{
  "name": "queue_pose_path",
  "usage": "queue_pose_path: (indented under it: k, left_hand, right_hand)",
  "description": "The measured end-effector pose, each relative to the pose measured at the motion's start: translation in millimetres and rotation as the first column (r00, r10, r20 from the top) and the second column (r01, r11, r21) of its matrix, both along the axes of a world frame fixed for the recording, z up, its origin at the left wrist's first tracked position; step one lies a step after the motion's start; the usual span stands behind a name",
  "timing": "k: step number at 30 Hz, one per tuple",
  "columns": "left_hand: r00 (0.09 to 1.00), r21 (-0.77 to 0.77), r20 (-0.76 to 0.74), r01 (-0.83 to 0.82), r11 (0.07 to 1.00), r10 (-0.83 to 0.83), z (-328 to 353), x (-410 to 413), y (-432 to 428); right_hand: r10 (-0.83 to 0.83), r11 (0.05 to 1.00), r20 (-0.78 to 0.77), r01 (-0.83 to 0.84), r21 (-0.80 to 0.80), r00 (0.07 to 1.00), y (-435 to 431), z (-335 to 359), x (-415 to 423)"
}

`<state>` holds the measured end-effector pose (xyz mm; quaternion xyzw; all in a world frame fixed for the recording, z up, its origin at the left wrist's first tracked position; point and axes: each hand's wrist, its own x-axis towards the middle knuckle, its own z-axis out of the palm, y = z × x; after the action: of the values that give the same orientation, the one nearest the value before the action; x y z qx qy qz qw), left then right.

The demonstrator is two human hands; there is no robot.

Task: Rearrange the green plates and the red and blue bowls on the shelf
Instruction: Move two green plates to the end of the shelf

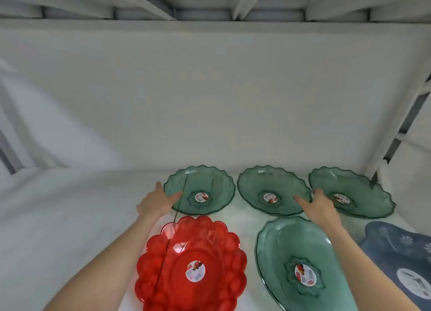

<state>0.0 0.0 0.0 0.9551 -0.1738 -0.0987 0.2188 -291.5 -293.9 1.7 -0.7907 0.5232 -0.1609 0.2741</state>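
Note:
Three green scalloped plates lie in a back row on the white shelf: the left plate (205, 185), the middle plate (268, 185) and the right plate (363, 194). A fourth green plate (284, 247) lies in front, with a red bowl (210, 245) to its left and a blue bowl (396, 247) at the right edge. My left hand (156, 202) grips the left rim of the back left plate, thumb on top. My right hand (319, 204) rests between the middle and right plates, fingers spread and touching both rims.
The white shelf (70, 206) has bare surface to the left of the dishes. A white back wall (210, 101) rises close behind the back row, and a slatted shelf (210, 5) hangs overhead. A metal upright (405, 124) stands at the right.

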Motion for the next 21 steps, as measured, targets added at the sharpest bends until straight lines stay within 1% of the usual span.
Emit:
queue_pose_path:
  k: [3, 4, 7, 8, 11, 12, 16, 18, 21]
  left_hand:
    - [0.994, -0.058, -0.1, 0.033, 0.998, -0.038, -10.3, 6.8, -1.5]
    - [0.99, -0.085, -0.139, 0.026, 0.996, -0.038, -16.4, 12.9, -1.4]
    - [0.984, -0.201, -0.178, -0.002, 0.98, -0.035, -58.1, 45.4, -9.8]
    - [0.982, -0.217, -0.186, -0.013, 0.976, -0.029, -59.9, 46.9, -11.1]
    - [0.977, -0.336, -0.211, -0.047, 0.941, -0.026, -34.7, 22.9, -10.8]
    - [0.971, -0.375, -0.24, -0.073, 0.924, -0.021, -29.7, 17.8, -10.2]
    - [0.944, -0.485, -0.329, -0.153, 0.861, -0.018, -29.1, 14.7, -10.7]
    - [0.935, -0.507, -0.355, -0.185, 0.842, -0.008, -31.9, 18.6, -11.3]
    - [0.949, -0.517, -0.315, -0.19, 0.835, 0.021, -29.1, 17.4, -12.5]
  right_hand:
    - [-0.033, 0.999, 0.023, 0.033, 0.009, 0.999, 0.6, -2.0, 5.1]
    - [-0.04, 0.999, 0.022, 0.039, 0.034, 0.999, 1.3, -1.7, 6.0]
    - [-0.081, 0.994, 0.053, 0.076, 0.077, 0.995, -3.9, -7.7, 8.8]
    - [-0.098, 0.991, 0.055, 0.092, 0.099, 0.994, -6.0, -8.4, 9.0]
    - [-0.115, 0.984, 0.06, 0.105, 0.146, 0.992, -10.7, -10.5, 8.7]
    - [-0.125, 0.982, 0.074, 0.112, 0.155, 0.989, -11.8, -11.8, 9.4]
    - [-0.173, 0.973, 0.104, 0.154, 0.169, 0.979, -17.0, -12.6, 14.9]
    - [-0.187, 0.967, 0.136, 0.158, 0.199, 0.973, -17.3, -11.1, 17.5]
    - [-0.21, 0.962, 0.203, 0.165, 0.216, 0.956, -10.5, -0.2, 18.6]
